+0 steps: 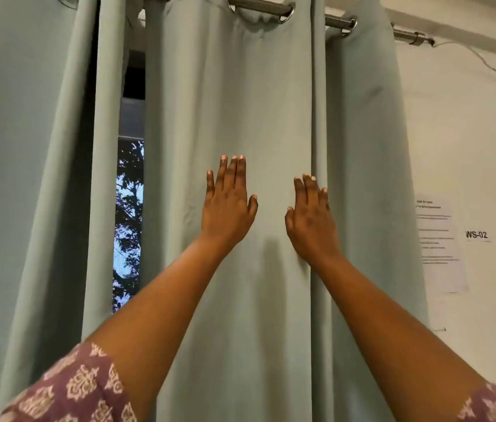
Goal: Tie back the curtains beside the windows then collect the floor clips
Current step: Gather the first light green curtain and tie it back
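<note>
A pale green curtain (240, 102) hangs in broad folds from a metal rod (262, 6) through steel eyelets. My left hand (228, 202) lies flat against its middle panel, fingers straight and pointing up. My right hand (310, 217) lies flat on the same panel a little to the right, its fingertips at a vertical fold. Neither hand grips the cloth. A second green curtain (27, 147) hangs at the left. Between the two shows a narrow strip of window (128, 223) with tree branches outside. No tie-back or floor clip is in view.
To the right of the curtain is a white wall (469, 147) with taped paper sheets (438, 245) and a label reading WS-02 (476, 234). A thin cable (490, 67) runs from the rod's end across the wall. The floor is out of view.
</note>
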